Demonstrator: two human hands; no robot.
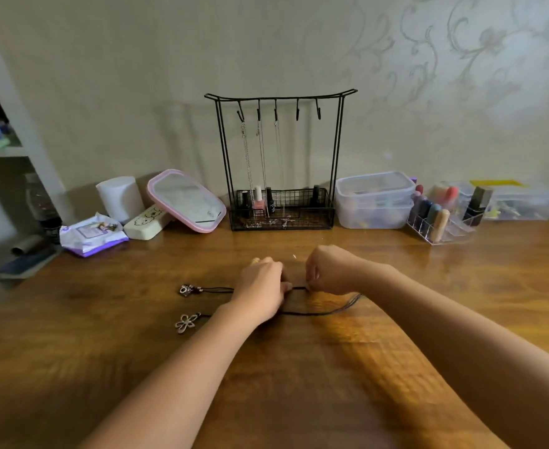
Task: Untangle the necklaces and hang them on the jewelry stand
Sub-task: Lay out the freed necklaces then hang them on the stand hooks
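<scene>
Both pinching the black cord (299, 288) low over the surface (331, 367): left hand (262, 286) and right hand (328, 270) in narrow grip. Tease strands apart slowly (flower pendant (186, 322) lies left), then lift toward the jewelry stand (281, 157)

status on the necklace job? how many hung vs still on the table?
Done: three chain necklaces hang from the left three hooks of the stand; the two right hooks are bare. In hand: the left hand and right hand pinch a black cord between them on the table. Left: two cord necklaces, with a small charm and a flower pendant, need separating and hanging.
</scene>
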